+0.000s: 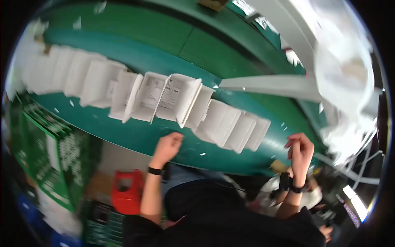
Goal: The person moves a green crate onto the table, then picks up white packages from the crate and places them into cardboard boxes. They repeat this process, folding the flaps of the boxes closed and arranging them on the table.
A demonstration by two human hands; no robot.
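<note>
A long row of white open boxes (224,119) stands on the green table (135,133), running from far left to near right. Their lids or flaps are raised. Inside two middle boxes lie white pieces (168,96) too small to make out. Just in front of these, over the table's near edge, is my left hand (166,147), its fingers curled in; whatever they may hold is hidden. My right hand (301,155) hangs beyond the row's right end, touching no box. Its fingers are bent loosely and apart, with nothing seen in them.
Green crates (45,152) stand at left, and a red plastic stool (127,192) sits below the table. A grey metal bar (271,83) crosses the table's far right. White plastic bags (345,74) hang at right. Another person (310,197) is low at right. White scraps dot the table.
</note>
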